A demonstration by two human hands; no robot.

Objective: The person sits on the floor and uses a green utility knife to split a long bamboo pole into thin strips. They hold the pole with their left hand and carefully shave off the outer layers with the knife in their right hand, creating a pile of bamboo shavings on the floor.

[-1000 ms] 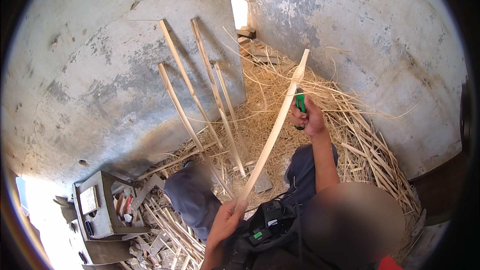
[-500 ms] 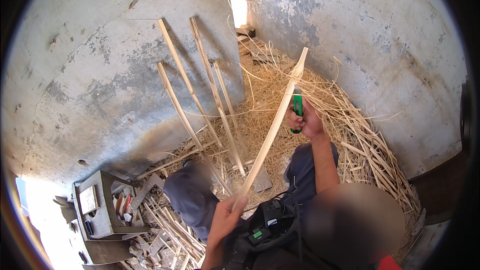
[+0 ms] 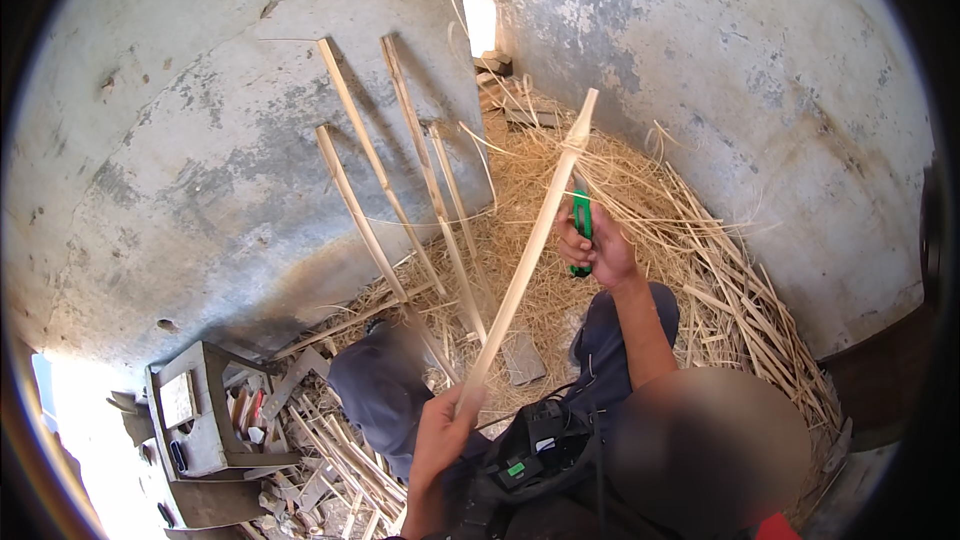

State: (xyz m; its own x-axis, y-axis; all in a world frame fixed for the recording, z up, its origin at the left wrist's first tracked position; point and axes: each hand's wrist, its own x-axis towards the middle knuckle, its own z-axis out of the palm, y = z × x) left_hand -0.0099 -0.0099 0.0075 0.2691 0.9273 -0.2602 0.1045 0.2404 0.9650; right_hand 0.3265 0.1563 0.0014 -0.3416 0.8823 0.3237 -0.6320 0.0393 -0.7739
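Note:
My left hand is closed around the lower end of a long pale wood strip, which slants up and away to the right. Close to its far end the strip has a thicker, frayed part with thin curled shavings hanging from it. My right hand grips a green utility knife whose blade end points up toward the strip, just below the frayed part. Whether the blade touches the wood I cannot tell.
Several wood strips lean on the grey wall at left. Shavings cover the floor, and split strips lie piled along the right wall. A small wooden stool with things inside stands at lower left, beside more strips.
The strip's far end has swung a little to the left and lower. My right hand with the knife has moved left with it; my left hand has shifted slightly left.

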